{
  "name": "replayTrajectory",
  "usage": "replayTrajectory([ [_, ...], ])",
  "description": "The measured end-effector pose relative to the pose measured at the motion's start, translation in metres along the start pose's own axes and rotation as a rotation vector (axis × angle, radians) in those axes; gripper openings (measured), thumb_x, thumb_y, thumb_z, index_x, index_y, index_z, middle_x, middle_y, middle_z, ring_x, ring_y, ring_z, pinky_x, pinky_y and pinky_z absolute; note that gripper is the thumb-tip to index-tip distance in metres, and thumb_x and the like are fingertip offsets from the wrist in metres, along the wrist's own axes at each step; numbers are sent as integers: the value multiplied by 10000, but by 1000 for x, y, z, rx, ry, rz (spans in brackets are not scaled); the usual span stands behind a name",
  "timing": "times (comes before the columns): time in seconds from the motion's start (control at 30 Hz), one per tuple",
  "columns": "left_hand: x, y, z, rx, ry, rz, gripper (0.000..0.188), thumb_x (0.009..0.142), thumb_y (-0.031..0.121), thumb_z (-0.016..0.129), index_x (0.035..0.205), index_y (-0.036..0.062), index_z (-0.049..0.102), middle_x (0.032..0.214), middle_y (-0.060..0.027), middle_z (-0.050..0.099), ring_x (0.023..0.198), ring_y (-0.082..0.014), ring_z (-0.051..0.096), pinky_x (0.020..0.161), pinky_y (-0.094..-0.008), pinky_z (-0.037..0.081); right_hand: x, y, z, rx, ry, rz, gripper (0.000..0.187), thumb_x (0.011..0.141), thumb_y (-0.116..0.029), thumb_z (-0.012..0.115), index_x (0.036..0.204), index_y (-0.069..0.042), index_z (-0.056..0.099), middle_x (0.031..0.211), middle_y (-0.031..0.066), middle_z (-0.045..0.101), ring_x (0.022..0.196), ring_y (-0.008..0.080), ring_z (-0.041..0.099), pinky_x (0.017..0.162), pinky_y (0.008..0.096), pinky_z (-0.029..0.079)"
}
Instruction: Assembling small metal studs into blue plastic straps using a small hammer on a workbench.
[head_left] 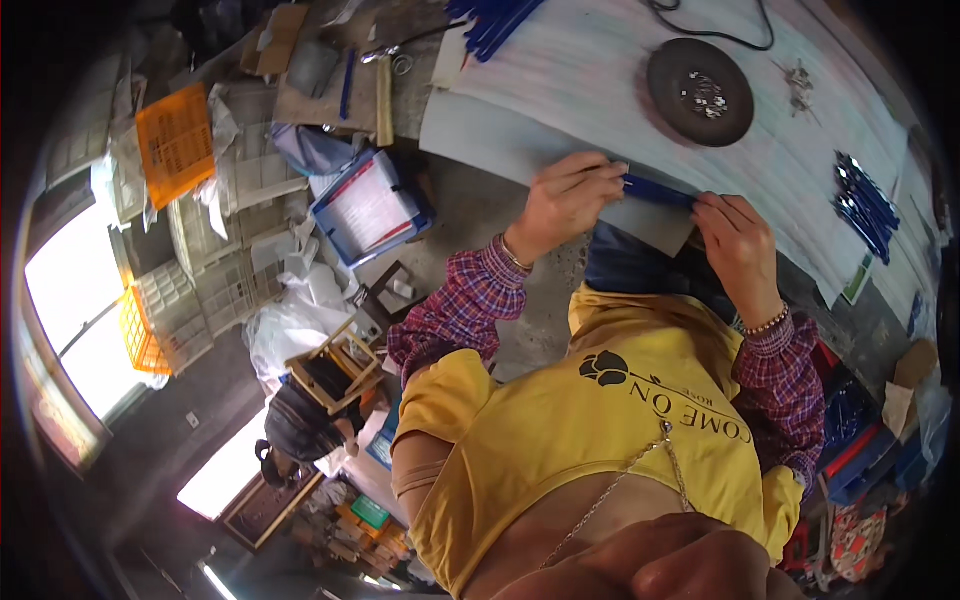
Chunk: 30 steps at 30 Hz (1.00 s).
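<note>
Between my two hands, at the table's near edge, a slim dark blue strip (660,190) is stretched out roughly level. My left hand (570,200) pinches its left end between thumb and fingers. Its right end is in the closed fingers of my right hand (738,245). Beyond them on the table (590,110) stands a dark round bowl (665,95) with several small shiny metal pieces (706,95) in it. More small metal pieces (800,88) lie to the right of the bowl. The exact kind of the blue strip cannot be made out.
Bundles of slim blue pieces lie at the far left (490,28) and right (866,208) of the table. A black cable (735,42) curls at the back. Left of me are a blue bin (370,208), a wooden-handled tool (385,100) and stacked crates. Another person (300,420) is at the lower left.
</note>
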<state>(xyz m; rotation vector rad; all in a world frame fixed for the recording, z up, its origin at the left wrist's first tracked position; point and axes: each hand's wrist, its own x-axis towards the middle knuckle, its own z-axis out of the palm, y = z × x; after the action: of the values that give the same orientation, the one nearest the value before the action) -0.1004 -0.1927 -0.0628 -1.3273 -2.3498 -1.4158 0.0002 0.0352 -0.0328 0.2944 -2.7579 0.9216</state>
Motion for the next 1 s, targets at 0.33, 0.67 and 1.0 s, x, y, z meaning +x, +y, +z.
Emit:
replayTrajectory([
  [0.33,-12,-19,-37,129,-16,-72,166,671,-74,674,824,-10,662,929,-112,706,853,-224,651,681,-281,560,31,-15,28,82,-27,-76,163,708,25,675,866,5,642,933,101,668,850,263,616,704,354,517],
  [0.67,0,-7,-12,33,-55,-53,186,666,-55,708,834,18,674,946,-82,705,885,-240,645,705,-308,547,1,-5,14,7,63,3,156,710,22,676,858,-5,637,935,88,665,837,252,620,697,342,521],
  [1.0,-1,9,-20,137,-44,-165,259,675,-2,718,924,56,683,994,-76,684,922,-265,615,765,-361,506,1,-3,14,16,96,-16,152,713,14,696,852,-8,638,928,84,669,823,255,625,690,347,522],
])
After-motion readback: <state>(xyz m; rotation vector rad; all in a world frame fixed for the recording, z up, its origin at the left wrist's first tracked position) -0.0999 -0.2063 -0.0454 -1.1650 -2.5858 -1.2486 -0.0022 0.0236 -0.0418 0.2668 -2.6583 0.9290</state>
